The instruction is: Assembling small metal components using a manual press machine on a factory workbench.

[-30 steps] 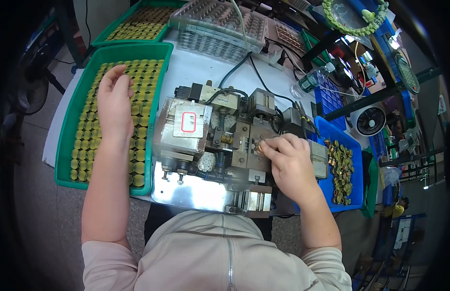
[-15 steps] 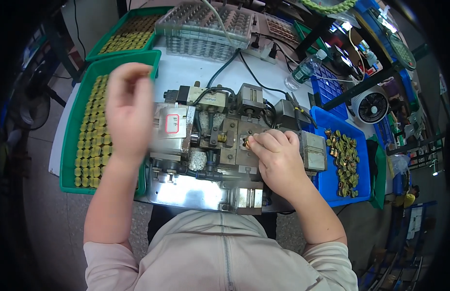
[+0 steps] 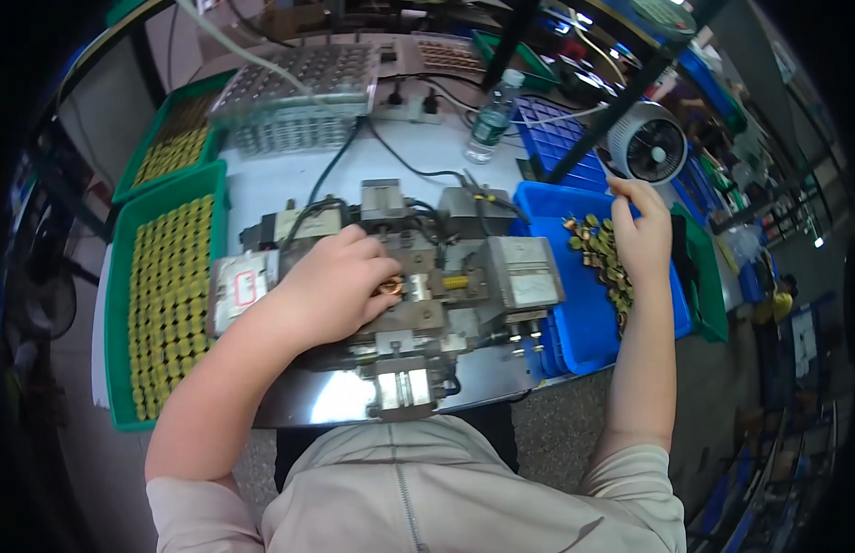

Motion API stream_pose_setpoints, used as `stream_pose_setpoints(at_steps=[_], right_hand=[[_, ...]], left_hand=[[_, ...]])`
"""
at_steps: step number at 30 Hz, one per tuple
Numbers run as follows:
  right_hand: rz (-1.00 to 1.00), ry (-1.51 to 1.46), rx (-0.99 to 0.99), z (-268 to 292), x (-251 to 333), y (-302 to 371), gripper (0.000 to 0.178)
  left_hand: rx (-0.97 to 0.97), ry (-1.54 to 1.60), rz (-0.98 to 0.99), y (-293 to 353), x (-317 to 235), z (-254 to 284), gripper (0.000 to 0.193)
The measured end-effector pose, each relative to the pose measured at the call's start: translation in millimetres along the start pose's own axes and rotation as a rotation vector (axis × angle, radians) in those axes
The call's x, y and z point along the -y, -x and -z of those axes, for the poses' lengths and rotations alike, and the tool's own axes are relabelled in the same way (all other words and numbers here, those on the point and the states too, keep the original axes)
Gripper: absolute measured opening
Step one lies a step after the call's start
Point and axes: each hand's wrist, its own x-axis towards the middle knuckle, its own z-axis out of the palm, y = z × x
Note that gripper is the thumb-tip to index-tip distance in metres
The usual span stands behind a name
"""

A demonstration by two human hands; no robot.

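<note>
My left hand (image 3: pixel 340 284) reaches over the metal clamping fixture (image 3: pixel 427 318) in the middle of the bench. Its fingers are closed around a small copper-coloured round part (image 3: pixel 391 288) seated at the fixture's centre; the hand hides some of that part. My right hand (image 3: pixel 647 241) is raised over the right side of the blue bin (image 3: pixel 575 336). Its fingers are bent, with thumb and fingertips apart and nothing visible between them. Several loose yellow-and-copper parts (image 3: pixel 598 253) lie in a heap in that bin.
At the left, a green tray (image 3: pixel 114 364) holds rows of yellow-topped parts, with another green tray (image 3: pixel 128 189) behind. Clear plastic boxes (image 3: pixel 294 101), a water bottle (image 3: pixel 490 124), cables and a fan (image 3: pixel 649 143) stand farther back. A dark post slants across the right.
My left hand has come down from above the green tray to the fixture's centre. My right hand has left the fixture and moved right, over the blue bin. The view has shifted.
</note>
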Motion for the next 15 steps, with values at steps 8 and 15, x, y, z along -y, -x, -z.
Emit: stream_pose_setpoints(at_steps=[8, 15], right_hand=[[-0.4, 0.684, 0.591, -43.6, -125.5, -12.2, 0.032], [-0.268, 0.881, 0.529, -91.6, -162.3, 3.6, 0.03]], left_hand=[[0.037, -0.118, -0.018, -8.5, -16.6, 7.9, 0.025], [0.003, -0.159, -0.01, -15.9, -29.4, 12.9, 0.024]])
